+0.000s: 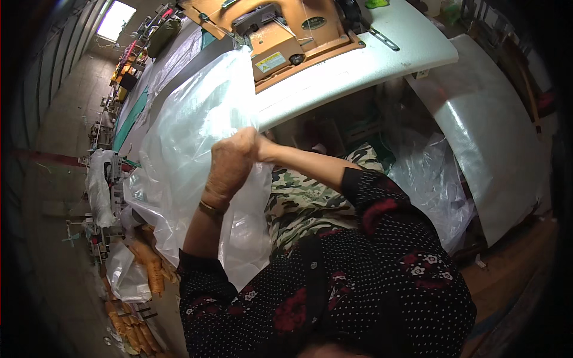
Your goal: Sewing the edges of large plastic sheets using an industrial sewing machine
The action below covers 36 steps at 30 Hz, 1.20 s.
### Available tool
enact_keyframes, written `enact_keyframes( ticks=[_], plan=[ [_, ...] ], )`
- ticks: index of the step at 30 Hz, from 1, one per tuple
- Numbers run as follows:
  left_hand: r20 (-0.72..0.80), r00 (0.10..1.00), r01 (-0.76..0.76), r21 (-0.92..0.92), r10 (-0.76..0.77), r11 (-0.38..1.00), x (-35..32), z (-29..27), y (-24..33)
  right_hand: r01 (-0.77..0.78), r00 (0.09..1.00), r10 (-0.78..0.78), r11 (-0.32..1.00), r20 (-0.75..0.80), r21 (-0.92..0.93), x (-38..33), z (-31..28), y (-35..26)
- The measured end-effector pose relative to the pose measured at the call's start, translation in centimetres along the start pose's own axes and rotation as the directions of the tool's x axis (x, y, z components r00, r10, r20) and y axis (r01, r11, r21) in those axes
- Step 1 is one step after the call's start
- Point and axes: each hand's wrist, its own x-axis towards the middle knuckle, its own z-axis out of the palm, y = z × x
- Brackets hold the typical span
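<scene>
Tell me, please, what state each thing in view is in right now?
Left hand: closed in a grip on the clear plastic sheet.
Right hand: mostly hidden behind the left, at the same sheet.
Clear plastic sheet: crumpled, hanging off the table edge.
Sewing machine: upright on the white table.

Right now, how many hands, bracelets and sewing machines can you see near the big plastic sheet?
Hands gripping the clear plastic sheet: 2, the left hand and the right hand, which is mostly hidden behind the left
Gold bracelets: 1
Orange sewing machines: 1
Total: 4
</scene>
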Motion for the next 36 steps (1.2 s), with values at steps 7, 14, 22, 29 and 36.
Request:
enact_keyframes(
  ticks=[7, 14, 22, 29, 36],
  plan=[
    [-0.084, 0.996, -0.019, -0.057, 0.014, 0.998, -0.6, 3.2, 0.5, -0.314, 0.872, 0.411, 0.886, -0.265, 0.343, 3.7, -9.4, -3.5],
    [-0.016, 0.999, 0.036, -0.224, -0.04, 0.974, 1.4, 0.0, -0.4, -0.394, 0.908, 0.287, 0.832, -0.305, -0.39, 4.5, -8.9, -4.2],
    [-0.288, 0.944, 0.115, -0.17, -0.161, 0.979, 12.7, 1.4, -4.8, -0.268, 0.945, 0.087, 0.761, -0.316, -0.591, 3.6, -7.1, -5.4],
    [-0.264, 0.933, 0.233, -0.074, -0.245, 0.97, 14.2, 3.9, -6.3, -0.009, 0.962, -0.207, 0.63, -0.179, -0.776, 4.8, -12.8, -7.6],
    [-0.368, 0.906, 0.179, -0.111, -0.207, 0.978, 13.8, 4.6, -6.8, -0.187, 0.95, -0.24, 0.087, -0.202, -0.979, 9.2, -19.3, -8.3]
  ],
)
